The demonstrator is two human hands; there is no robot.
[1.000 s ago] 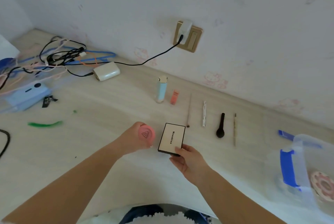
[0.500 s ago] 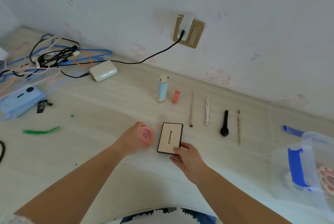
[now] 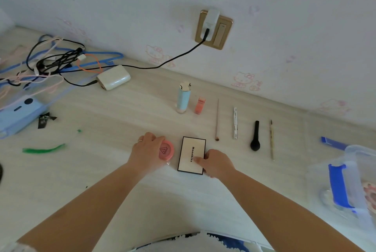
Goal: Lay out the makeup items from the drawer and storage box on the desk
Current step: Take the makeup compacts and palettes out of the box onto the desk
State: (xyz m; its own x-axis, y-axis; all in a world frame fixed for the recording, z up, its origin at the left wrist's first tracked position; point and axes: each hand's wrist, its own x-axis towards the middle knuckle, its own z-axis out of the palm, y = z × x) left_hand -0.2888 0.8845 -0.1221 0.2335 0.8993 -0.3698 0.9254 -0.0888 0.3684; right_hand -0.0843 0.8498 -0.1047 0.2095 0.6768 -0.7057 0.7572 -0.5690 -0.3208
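A round pink compact (image 3: 167, 150) lies flat on the pale wooden desk (image 3: 101, 170), and my left hand (image 3: 145, 153) grips its left side. Right beside it lies a cream rectangular palette (image 3: 191, 155) with a black rim, held at its lower right edge by my right hand (image 3: 216, 163), thumb on top. Behind them stand a light blue tube (image 3: 183, 97) and a small coral bottle (image 3: 199, 105). To the right lie a thin brush (image 3: 217, 119), a white stick (image 3: 235, 122), a black brush (image 3: 255, 135) and a slim pencil (image 3: 271, 139).
A clear storage box (image 3: 354, 186) with blue latches sits at the right edge, a blue strip (image 3: 332, 143) behind it. Tangled cables (image 3: 55, 60), a white charger (image 3: 113, 77) and a blue case (image 3: 19, 114) fill the left. A green strip (image 3: 43, 148) lies nearby.
My left hand has lowered the pink compact so it now lies flat on the desk. The palette and my right hand have stayed in place; my thumb now rests on top.
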